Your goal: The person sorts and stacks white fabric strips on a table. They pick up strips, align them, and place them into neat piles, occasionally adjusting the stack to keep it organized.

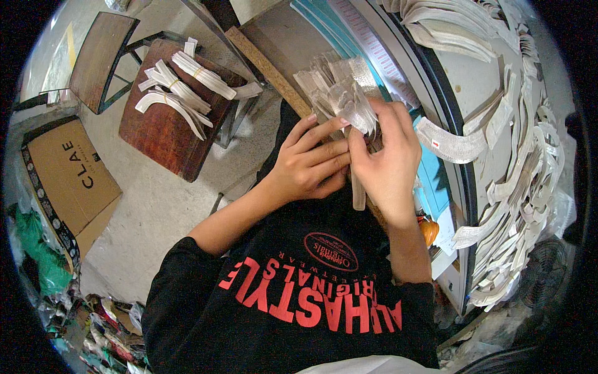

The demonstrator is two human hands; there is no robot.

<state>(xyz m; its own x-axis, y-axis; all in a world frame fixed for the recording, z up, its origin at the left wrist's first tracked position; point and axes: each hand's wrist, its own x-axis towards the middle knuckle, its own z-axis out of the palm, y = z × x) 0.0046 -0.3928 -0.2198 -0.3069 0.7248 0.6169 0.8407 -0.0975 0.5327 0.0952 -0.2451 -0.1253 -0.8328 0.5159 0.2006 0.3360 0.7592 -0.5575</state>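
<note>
In front of my chest, both hands grip a bundle of thin, pale grey curved strips (349, 106) that look like cut fabric or lining. My left hand (311, 161) presses its fingers against the near side of the bundle. From the other side my right hand (389, 168) pinches it, thumb toward the left fingers. The strips fan out above my fingertips, and one narrow pale end (358, 192) hangs below, between the hands. Beside my right hand, a single curved strip with a small red mark (453, 142) lies at the table edge.
Several banded bundles of white strips (177, 93) lie on a brown wooden stool (152, 140) at the left. Many loose curved strips (514, 206) cover the table on the right. A cardboard box (71, 177) stands at far left, and an orange object (428, 232) sits by my right forearm.
</note>
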